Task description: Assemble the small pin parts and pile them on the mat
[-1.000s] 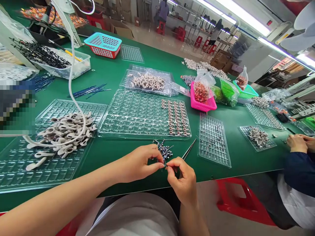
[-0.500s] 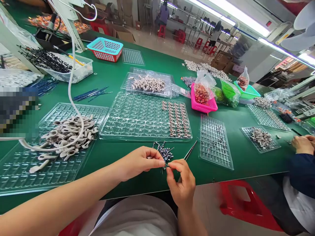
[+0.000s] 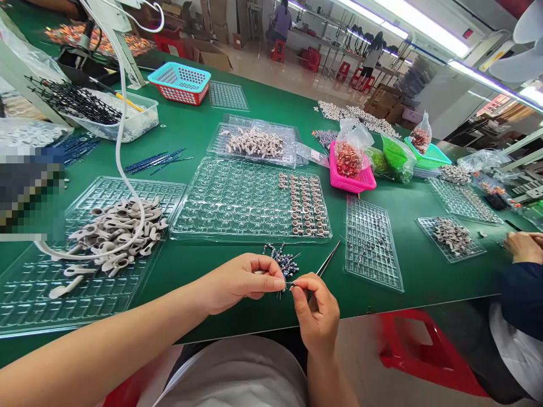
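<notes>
My left hand (image 3: 248, 280) is closed in a pinch on one end of a small thin part (image 3: 289, 284). The fingertips of my right hand (image 3: 317, 305) pinch the other end, just to the right. Metal tweezers (image 3: 328, 259) point up and right from behind my right hand; whether its fingers hold them is hidden. Just beyond my fingertips lies a pile of small dark blue and silver parts (image 3: 287, 264). Behind it, a large clear tray (image 3: 229, 198) carries beige-brown pieces (image 3: 306, 206) in its right-hand columns.
Beige pieces (image 3: 121, 226) are heaped on a left tray, with a white cable (image 3: 122, 130) above. A narrow tray (image 3: 373, 243) lies at right, a pink basket (image 3: 354, 183) behind it. Another person's hands (image 3: 524, 247) are at the far right edge.
My right hand has moved slightly right, away from my left fingertips, and more of the thin part shows between them.
</notes>
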A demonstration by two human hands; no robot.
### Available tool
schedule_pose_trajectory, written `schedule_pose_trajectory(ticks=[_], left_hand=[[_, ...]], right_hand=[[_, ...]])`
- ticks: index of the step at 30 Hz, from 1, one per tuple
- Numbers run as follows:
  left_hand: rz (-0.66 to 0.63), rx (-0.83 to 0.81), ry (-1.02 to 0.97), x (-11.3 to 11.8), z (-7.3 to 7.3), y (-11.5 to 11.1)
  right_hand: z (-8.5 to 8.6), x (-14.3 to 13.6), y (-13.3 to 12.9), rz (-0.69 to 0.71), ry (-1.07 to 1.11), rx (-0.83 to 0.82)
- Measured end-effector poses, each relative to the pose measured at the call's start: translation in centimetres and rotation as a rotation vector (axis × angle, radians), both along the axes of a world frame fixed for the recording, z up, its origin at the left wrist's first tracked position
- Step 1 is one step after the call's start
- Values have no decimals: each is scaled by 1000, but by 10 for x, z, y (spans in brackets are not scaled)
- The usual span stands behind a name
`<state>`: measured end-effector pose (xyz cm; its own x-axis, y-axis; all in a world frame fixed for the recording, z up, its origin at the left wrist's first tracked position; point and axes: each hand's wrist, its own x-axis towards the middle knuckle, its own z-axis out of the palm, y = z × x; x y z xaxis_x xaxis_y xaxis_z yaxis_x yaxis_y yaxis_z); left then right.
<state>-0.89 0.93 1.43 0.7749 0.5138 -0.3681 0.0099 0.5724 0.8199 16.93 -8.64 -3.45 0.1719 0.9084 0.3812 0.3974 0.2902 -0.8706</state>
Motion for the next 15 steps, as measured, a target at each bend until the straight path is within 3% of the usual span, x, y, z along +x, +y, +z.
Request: schedule_pose_trajectory(ticks=[15], left_hand=[[-71, 128, 3, 1, 0, -1]], right_hand=[[-2, 2, 0, 30, 77, 1]])
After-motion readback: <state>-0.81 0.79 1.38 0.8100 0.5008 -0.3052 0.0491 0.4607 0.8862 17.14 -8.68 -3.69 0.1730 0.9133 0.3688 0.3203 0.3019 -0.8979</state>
